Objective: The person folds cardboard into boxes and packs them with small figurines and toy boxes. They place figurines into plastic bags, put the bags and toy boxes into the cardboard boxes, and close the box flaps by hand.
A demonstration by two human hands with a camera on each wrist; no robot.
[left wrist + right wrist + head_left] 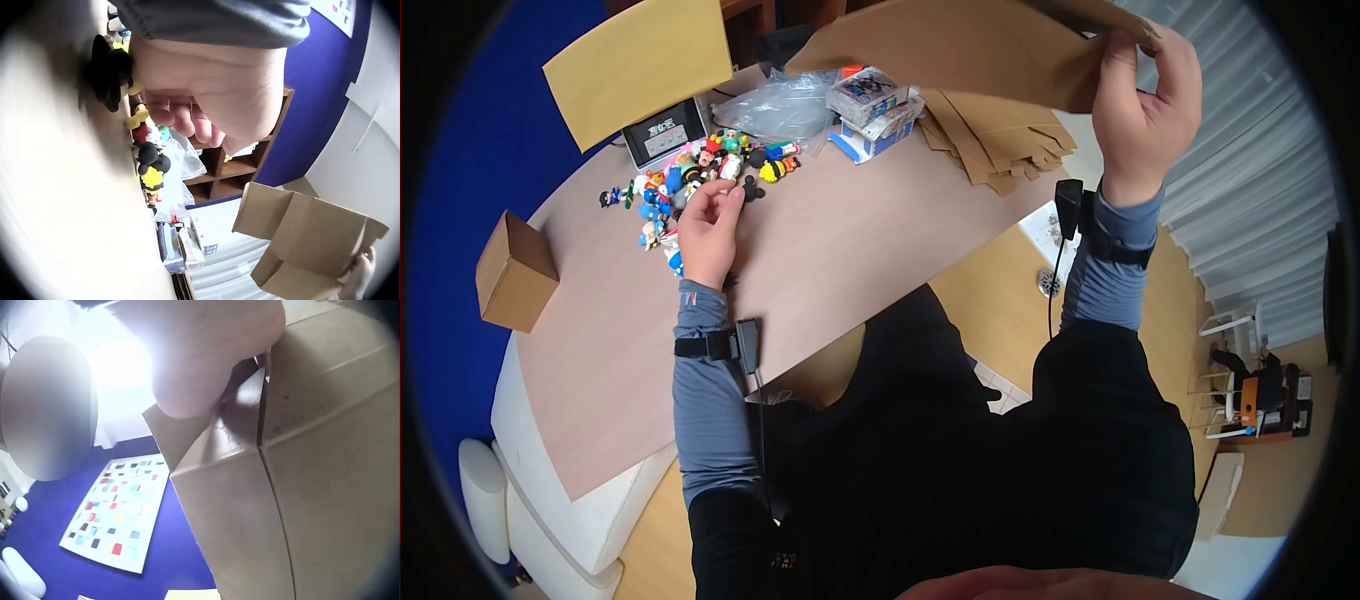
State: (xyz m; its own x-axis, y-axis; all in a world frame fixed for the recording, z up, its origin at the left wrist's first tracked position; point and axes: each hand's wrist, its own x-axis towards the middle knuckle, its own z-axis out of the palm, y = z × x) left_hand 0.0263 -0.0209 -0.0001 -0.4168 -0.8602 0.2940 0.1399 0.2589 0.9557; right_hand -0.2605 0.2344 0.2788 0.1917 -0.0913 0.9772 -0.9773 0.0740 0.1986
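My right hand grips the edge of an unfolded brown cardboard box, raised above the table. In the left wrist view its creased panels and flaps spread out beside the fingertips; in the right wrist view the cardboard fills the right side, with the hand over a fold. My left hand is low at the near side of a pile of small toy figures, its fingers loosely curled with nothing seen between them. A black round-eared figure lies close to its fingertips.
A stack of flat cardboard pieces lies at the table's far right. Clear plastic bags and blue-white packs stand behind the figures. An assembled cardboard box sits at the left edge, and a yellow board rises behind a black box.
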